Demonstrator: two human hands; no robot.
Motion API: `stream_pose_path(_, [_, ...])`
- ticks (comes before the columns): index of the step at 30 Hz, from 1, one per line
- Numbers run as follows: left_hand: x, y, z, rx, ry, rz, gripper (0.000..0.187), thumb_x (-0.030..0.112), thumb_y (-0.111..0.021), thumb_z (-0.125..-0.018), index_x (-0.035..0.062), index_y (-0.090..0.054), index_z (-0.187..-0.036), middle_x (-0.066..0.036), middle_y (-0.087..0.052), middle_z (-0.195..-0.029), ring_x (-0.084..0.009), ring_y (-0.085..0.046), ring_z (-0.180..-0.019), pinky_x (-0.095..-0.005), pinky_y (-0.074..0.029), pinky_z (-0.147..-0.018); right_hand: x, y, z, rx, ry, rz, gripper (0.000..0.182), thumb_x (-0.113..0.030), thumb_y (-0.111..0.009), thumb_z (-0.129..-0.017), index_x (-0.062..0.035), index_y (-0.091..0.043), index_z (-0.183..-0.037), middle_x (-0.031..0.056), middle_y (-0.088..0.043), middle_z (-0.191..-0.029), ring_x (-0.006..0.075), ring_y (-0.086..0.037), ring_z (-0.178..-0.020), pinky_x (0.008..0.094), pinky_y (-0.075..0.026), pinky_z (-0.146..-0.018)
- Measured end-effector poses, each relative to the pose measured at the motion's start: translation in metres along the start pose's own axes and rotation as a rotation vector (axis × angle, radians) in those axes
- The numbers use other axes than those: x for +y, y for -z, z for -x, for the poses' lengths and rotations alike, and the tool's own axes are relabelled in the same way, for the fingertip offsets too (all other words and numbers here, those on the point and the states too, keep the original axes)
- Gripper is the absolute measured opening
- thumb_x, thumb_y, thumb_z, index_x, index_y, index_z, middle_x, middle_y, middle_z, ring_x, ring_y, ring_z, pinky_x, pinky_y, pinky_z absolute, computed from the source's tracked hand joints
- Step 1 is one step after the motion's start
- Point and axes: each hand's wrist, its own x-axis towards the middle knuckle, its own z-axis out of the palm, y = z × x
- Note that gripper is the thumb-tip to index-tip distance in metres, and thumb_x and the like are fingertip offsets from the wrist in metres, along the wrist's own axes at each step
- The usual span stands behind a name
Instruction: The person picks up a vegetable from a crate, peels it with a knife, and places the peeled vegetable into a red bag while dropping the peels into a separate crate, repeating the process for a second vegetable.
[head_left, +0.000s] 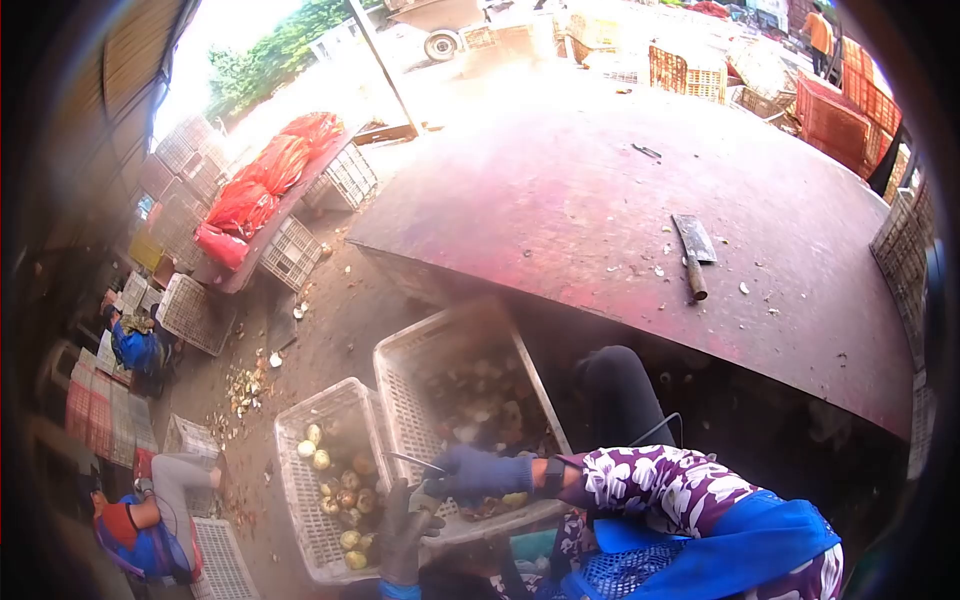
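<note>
My right hand, in a blue glove, grips a knife whose thin blade points left. Just below it, my left hand wears a dark grey glove with its fingers curled. Whatever lies in the left fingers is blurred. Both hands are over the near ends of two pale plastic crates. The smaller crate on the left holds several onions, some pale and peeled-looking, others brown. The larger crate holds dark, blurred scraps and peelings.
A large reddish table stands ahead, with a cleaver on it. Onion scraps litter the ground at left. Red sacks lie on a board over crates. Two people sit at left, and another person stands far right.
</note>
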Motion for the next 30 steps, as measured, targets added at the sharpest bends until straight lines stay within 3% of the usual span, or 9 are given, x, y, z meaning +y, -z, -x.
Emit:
stream_pose_path(2, [-0.002, -0.005, -0.008, -0.130, 0.069, -0.066, 0.056, 0.020, -0.062, -0.088, 0.0003, -0.045, -0.138, -0.006, -0.064, -0.102, -0.0151, -0.065, -0.072, -0.0234, -0.049, -0.057, -0.003, 0.003, 0.001, 0.001, -0.022, 0.008, 0.023, -0.026, -0.063, -0.094, -0.0031, -0.066, -0.099, -0.0012, -0.060, -0.068, 0.0059, -0.055, -0.054, 0.0214, -0.045, -0.047])
stream_pose_path(4, [-0.007, -0.001, -0.012, -0.109, 0.148, -0.080, 0.052, 0.020, -0.062, -0.089, 0.0003, -0.050, -0.135, -0.006, -0.065, -0.100, -0.0147, -0.065, -0.069, -0.0229, -0.048, -0.056, 0.001, 0.005, 0.000, 0.003, 0.037, 0.007, 0.022, -0.025, -0.063, -0.094, -0.0046, -0.066, -0.100, -0.0018, -0.060, -0.069, 0.0052, -0.055, -0.056, 0.0215, -0.045, -0.048])
stream_pose_path(7, [-0.016, 0.003, -0.010, -0.037, 0.198, -0.095, 0.043, 0.021, -0.064, -0.089, 0.0007, -0.058, -0.126, -0.005, -0.066, -0.095, -0.0136, -0.064, -0.065, -0.0229, -0.047, -0.055, 0.005, 0.001, -0.004, 0.175, 0.125, -0.023, 0.021, -0.024, -0.062, -0.093, -0.0076, -0.063, -0.080, -0.0026, -0.053, -0.055, 0.0062, -0.046, -0.045, 0.0239, -0.037, -0.040])
stream_pose_path(10, [-0.018, 0.003, -0.010, 0.028, 0.208, -0.112, 0.028, 0.013, -0.063, -0.090, 0.0003, -0.064, -0.115, -0.005, -0.068, -0.088, -0.0127, -0.064, -0.061, -0.0222, -0.047, -0.051, -0.006, 0.003, 0.001, 0.213, 0.024, -0.086, 0.022, -0.024, -0.061, -0.093, -0.0070, -0.062, -0.078, -0.0029, -0.052, -0.055, 0.0064, -0.046, -0.045, 0.0240, -0.037, -0.041])
stream_pose_path(14, [-0.027, 0.009, -0.012, 0.042, 0.181, -0.081, 0.019, 0.009, -0.062, -0.090, 0.0001, -0.067, -0.107, -0.006, -0.068, -0.082, -0.0124, -0.064, -0.059, -0.0221, -0.048, -0.050, -0.012, 0.002, 0.004, 0.258, 0.020, -0.097, 0.020, -0.023, -0.063, -0.092, -0.0070, -0.063, -0.082, -0.0023, -0.053, -0.057, 0.0067, -0.047, -0.046, 0.0244, -0.039, -0.041])
stream_pose_path(25, [-0.041, 0.015, -0.015, 0.146, 0.082, -0.087, 0.014, 0.010, -0.063, -0.091, 0.0025, -0.066, -0.102, -0.005, -0.066, -0.076, -0.0128, -0.063, -0.057, -0.0223, -0.047, -0.049, -0.029, 0.004, 0.014, 0.290, 0.060, -0.088, 0.017, -0.021, -0.066, -0.092, -0.0036, -0.066, -0.090, -0.0024, -0.057, -0.061, 0.0056, -0.049, -0.053, 0.0252, -0.042, -0.047])
stream_pose_path(28, [-0.028, 0.011, -0.015, 0.166, 0.078, -0.086, 0.013, 0.010, -0.064, -0.091, 0.0032, -0.066, -0.102, -0.005, -0.065, -0.076, -0.0126, -0.063, -0.056, -0.0214, -0.047, -0.049, -0.030, 0.004, 0.012, 0.358, 0.045, -0.085, 0.017, -0.021, -0.065, -0.092, -0.0037, -0.066, -0.089, -0.0022, -0.058, -0.064, 0.0054, -0.049, -0.052, 0.0248, -0.041, -0.046])
stream_pose_path(30, [-0.029, 0.015, -0.021, 0.208, 0.076, -0.094, 0.013, 0.012, -0.064, -0.091, 0.0035, -0.066, -0.100, -0.004, -0.065, -0.076, -0.0121, -0.062, -0.056, -0.0211, -0.047, -0.049, -0.016, 0.012, 0.005, 0.461, 0.163, -0.126, 0.016, -0.021, -0.065, -0.092, -0.0047, -0.066, -0.091, -0.0018, -0.059, -0.067, 0.0057, -0.050, -0.053, 0.0246, -0.041, -0.046])
